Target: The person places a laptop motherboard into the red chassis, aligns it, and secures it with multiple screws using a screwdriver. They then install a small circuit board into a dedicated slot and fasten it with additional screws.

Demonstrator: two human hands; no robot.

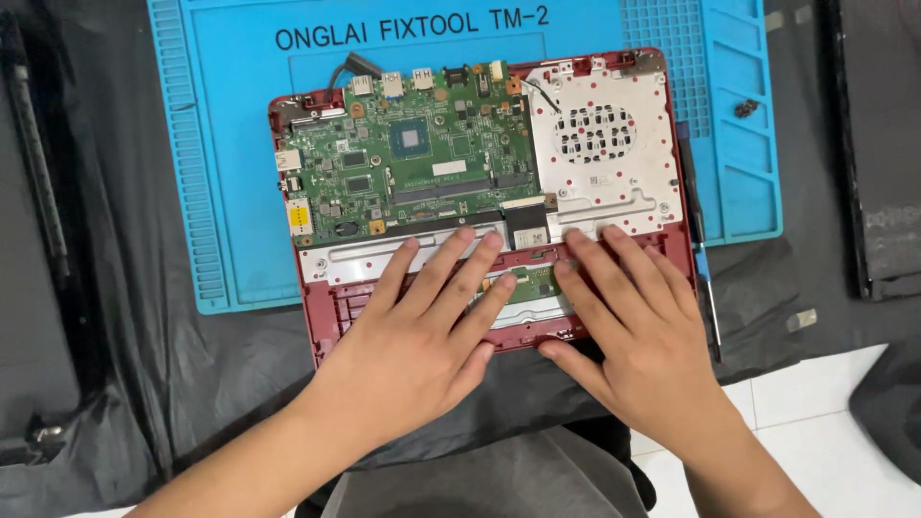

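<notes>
Hands flat on an opened laptop: a red plastic laptop shell lies with its cover off on a ribbed blue silicone work mat, itself spread over creased black sheeting; inside, a green circuit board, studded with chips and small connectors, fills the left part, and a pale perforated metal plate with a round vent pattern fills the right; the left hand rests palm down with fingers spread and straight, tips touching the silver strip along the board's lower edge; the right hand lies likewise open just beside it, fingertips on the plate's lower rim, thumb on the shell's near edge; neither hand grips anything; a slim blue-handled tool lies along the shell's right side; a dark flat panel sits well apart at right; white floor tiles show below.
</notes>
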